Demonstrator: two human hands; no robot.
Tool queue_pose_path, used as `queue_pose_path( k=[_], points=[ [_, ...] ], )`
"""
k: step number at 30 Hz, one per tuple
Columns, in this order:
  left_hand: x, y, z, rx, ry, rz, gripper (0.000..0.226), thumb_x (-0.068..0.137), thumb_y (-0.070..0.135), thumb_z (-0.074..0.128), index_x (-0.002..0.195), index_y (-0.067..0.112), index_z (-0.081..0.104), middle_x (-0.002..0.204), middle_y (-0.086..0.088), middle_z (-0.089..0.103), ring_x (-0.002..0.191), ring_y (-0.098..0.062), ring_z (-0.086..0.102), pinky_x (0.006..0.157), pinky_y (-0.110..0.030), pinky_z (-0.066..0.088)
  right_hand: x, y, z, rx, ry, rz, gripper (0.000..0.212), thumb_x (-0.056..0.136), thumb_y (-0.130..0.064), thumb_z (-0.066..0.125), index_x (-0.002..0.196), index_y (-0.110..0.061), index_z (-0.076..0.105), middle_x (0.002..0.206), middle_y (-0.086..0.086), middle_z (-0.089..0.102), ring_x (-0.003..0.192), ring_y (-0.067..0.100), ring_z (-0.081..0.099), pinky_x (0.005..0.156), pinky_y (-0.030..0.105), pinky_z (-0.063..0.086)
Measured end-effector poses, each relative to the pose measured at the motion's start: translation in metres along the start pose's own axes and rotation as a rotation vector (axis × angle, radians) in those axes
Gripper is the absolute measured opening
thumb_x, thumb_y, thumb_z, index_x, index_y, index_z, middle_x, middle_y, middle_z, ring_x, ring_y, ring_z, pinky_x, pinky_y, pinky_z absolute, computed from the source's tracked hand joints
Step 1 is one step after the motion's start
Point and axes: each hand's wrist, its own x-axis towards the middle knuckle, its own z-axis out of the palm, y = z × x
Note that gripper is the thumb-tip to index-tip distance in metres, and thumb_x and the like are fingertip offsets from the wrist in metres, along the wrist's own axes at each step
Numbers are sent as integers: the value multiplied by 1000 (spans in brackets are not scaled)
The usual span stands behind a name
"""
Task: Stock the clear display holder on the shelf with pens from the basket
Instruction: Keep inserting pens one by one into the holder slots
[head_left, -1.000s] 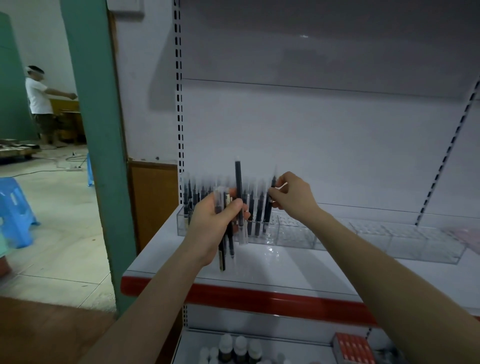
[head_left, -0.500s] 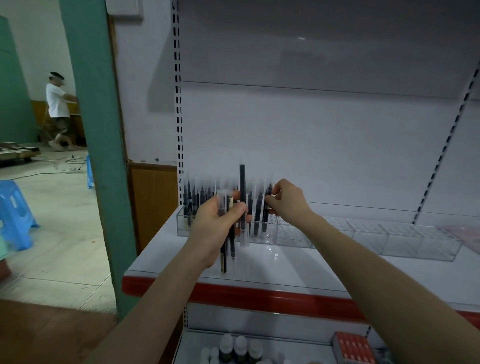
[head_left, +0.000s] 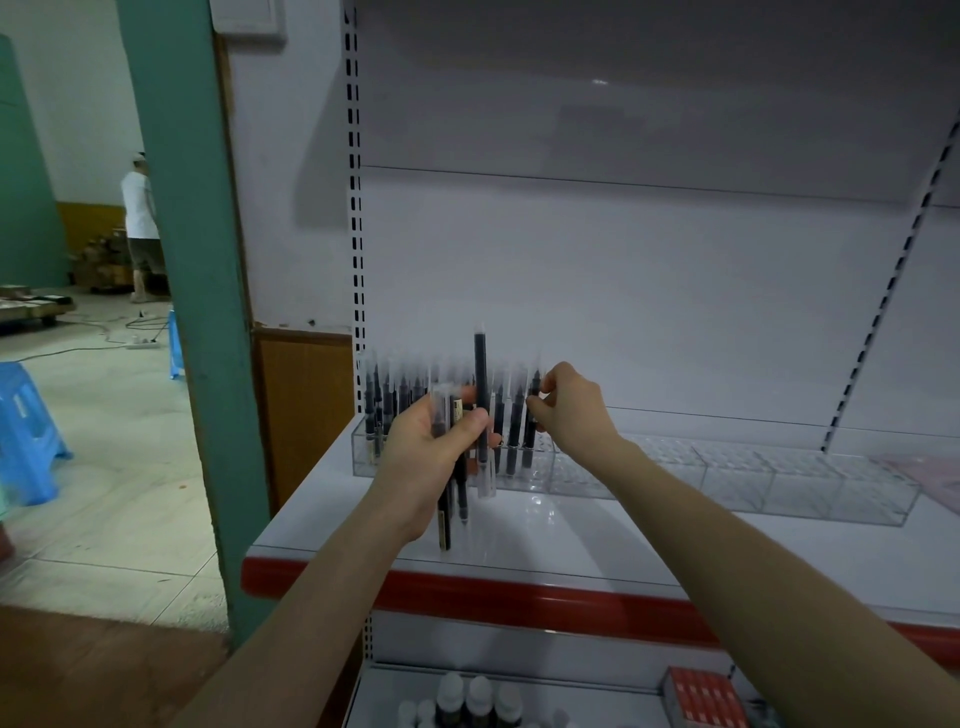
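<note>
Your left hand (head_left: 431, 452) is wrapped round a small bundle of pens (head_left: 447, 514), held upright above the front left part of the white shelf (head_left: 649, 545). One dark pen (head_left: 481, 364) sticks up well above the others, pinned by your thumb. Your right hand (head_left: 574, 410) pinches, between thumb and fingertips, the upper end of a pen (head_left: 531, 431) standing in the clear display holder (head_left: 727, 475), which runs along the back edge of the shelf. A row of pens (head_left: 382, 410) stands at the holder's left end, and the pinched one is at the right of that row. The basket is out of view. The pens look light, stiff and smooth, so they will probably slide against one another in a loose fist. Grip the bundle round its middle. Take each single pen near its top, which leaves the lower tip free to find a slot. The holder looks like thin, light plastic, so lower each pen straight down and gently, or it may shift.
</note>
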Motion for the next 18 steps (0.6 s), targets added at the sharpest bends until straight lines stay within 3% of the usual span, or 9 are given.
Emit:
queue_pose_path(
  k=[8, 13, 16, 18],
  points=[
    [0, -2, -3, -3, 6, -3, 17, 91, 4, 54, 93, 20, 59, 75, -2, 65, 73, -11, 67, 53, -20, 52, -7, 3, 4, -20, 8, -27, 21, 93, -15, 53, 105, 1, 48, 93, 19, 63, 82, 29, 59, 73, 37, 48],
    [1, -6, -1, 10, 8, -35, 17, 90, 6, 56, 94, 22, 58, 80, -5, 65, 73, -12, 68, 52, -20, 51, -7, 9, 8, -11, -17, 42, 13, 91, -17, 55, 95, -6, 47, 96, 18, 65, 81, 26, 59, 56, 20, 39],
    [1, -8, 1, 20, 1, -52, 18, 90, 5, 56, 93, 23, 58, 82, -5, 66, 71, -9, 69, 52, -21, 51, -7, 7, 0, 13, -56, 72, 23, 90, -21, 60, 102, -5, 50, 99, 12, 64, 85, 25, 59, 64, 24, 43],
    [1, -7, 1, 31, -6, -45, 18, 90, 5, 55, 93, 22, 58, 82, -5, 66, 70, -9, 69, 55, -22, 53, -12, 3, -12, 124, 6, 96, 33, 88, -28, 63, 110, -5, 53, 96, 6, 62, 85, 19, 58, 72, 26, 43]
  ],
)
